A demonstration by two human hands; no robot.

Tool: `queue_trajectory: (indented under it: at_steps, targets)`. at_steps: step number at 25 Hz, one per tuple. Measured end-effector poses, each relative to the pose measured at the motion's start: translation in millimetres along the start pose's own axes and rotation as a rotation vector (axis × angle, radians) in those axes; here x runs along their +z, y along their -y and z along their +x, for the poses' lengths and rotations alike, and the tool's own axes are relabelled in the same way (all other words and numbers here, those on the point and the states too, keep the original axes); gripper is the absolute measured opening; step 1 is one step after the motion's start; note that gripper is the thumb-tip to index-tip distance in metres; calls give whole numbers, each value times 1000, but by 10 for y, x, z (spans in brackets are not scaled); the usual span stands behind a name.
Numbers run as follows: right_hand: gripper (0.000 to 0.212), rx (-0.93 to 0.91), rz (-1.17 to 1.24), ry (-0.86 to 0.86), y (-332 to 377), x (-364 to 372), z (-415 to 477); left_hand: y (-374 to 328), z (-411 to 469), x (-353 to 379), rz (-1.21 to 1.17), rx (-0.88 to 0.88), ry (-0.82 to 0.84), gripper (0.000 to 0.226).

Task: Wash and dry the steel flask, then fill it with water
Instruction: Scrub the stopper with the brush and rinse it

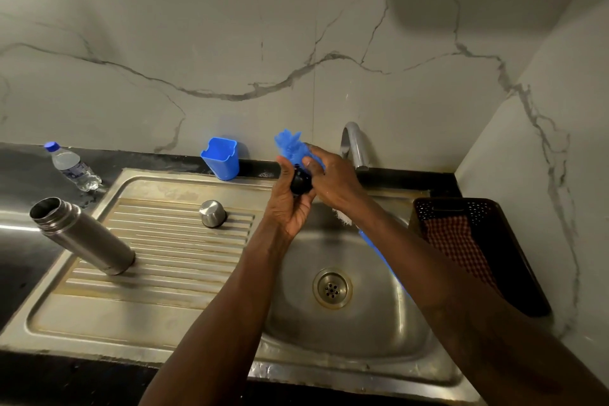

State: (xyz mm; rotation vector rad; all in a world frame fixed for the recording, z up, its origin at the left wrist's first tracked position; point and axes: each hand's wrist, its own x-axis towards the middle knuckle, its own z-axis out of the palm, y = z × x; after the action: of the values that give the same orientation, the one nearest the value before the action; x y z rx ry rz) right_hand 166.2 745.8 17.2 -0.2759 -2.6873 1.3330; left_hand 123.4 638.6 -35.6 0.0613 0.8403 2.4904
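The steel flask point(82, 234) stands on its base on the ribbed drainboard point(164, 260) to the left of the basin, its mouth open and uncapped, well apart from both hands. Its steel cup point(213, 213) sits upside down farther back on the same drainboard. Over the back edge of the sink basin point(329, 333), the left hand point(290, 204) is turned palm up, its fingers curled round a small black stopper point(300, 183) that it holds between thumb and fingertips. The right hand point(333, 175) meets it from the other side, fingers bent and pinching a blue mesh scrubber point(291, 147) against the top of the stopper; the loose end of the scrubber sticks up above both hands. Under the right forearm a bottle brush point(379, 254) with a blue handle and white bristles lies against the basin's right side, mostly hidden by the arm. The round drain point(332, 288) shows in the basin floor between the two forearms. Behind the hands a curved steel tap point(354, 145) rises from the dark counter point(19, 257); whether water runs from it cannot be told. A blue plastic holder point(220, 158) stands at the back edge, against the marble-patterned wall point(296, 26). On the counter at far left is a clear water bottle point(74, 166) with a blue cap. To the right of the sink sits a dark perforated basket point(454, 203) with a red checked cloth point(458, 244) in it.
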Motion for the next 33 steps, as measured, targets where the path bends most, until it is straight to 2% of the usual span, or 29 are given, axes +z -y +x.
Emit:
queue_trajectory:
  at_steps: [2,5,8,12,15,19,22,23,25,26,29,32,33]
  targets:
    - [45,-5,62,62,11,58,-34,-15,50,-33,-20,42,-1,85]
    - [45,24,-8,-34,18,35,16,48,29,-49,-8,12,-3,90]
    - [41,16,127,43,47,90,-57,36,109,-74,-45,39,7,88]
    - [43,39,55,-104,3,89,9,50,55,18,-64,6,-31,80]
    - [41,44,217,4,44,119,-63,21,119,17,-70,48,-43,73]
    - [44,94,39,-115,21,118,-16,24,105,97,-70,5,-165,75]
    - [43,73,213,2,51,194,-111,66,146,96,-47,38,-238,67]
    - [44,73,219,3,40,209,-149,87,173,73,-43,21,-294,71]
    - [47,111,112,-73,-43,202,-116,156,201,73,72,-63,-438,81]
    - [48,159,64,-104,-80,182,-92,214,181,84,130,-88,-449,82]
    - [51,169,163,-180,-126,149,-133,254,124,136,182,-80,-431,68]
    - [50,18,176,-196,-169,209,-315,177,155,48,89,-79,-352,82]
    - [49,5,145,-191,-196,206,-324,188,107,49,61,-82,-336,77]
